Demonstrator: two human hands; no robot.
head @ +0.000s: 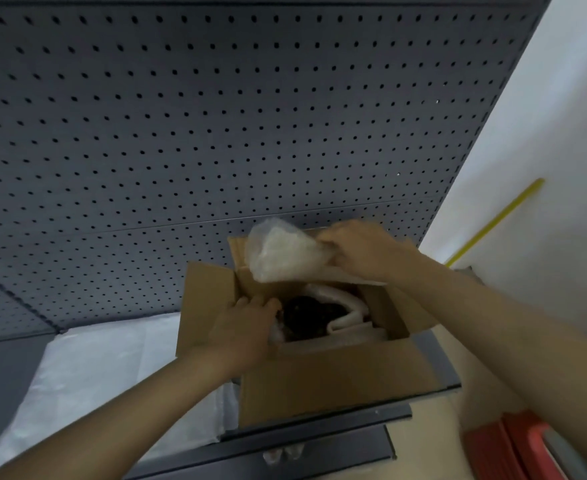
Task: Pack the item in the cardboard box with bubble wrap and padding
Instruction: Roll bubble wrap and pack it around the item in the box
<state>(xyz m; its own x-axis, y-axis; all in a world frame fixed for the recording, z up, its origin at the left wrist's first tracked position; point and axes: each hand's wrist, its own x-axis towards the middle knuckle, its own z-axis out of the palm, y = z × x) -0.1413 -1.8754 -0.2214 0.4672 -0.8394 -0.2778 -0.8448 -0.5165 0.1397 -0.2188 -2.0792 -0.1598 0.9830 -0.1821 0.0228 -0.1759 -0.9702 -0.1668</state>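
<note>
An open cardboard box (326,379) stands on a dark shelf, flaps spread. Inside lies a dark item (307,315), with white foam padding (340,306) curled around its right side. My left hand (243,327) reaches over the box's left edge, fingers down beside the dark item; whether it grips anything I cannot tell. My right hand (361,249) holds a crumpled piece of bubble wrap (281,254) above the box's far side.
A sheet of bubble wrap (88,379) lies spread on the shelf to the left of the box. A grey pegboard (216,116) rises behind. A white wall with a yellow strip (496,221) is at the right. A red object (506,445) sits low right.
</note>
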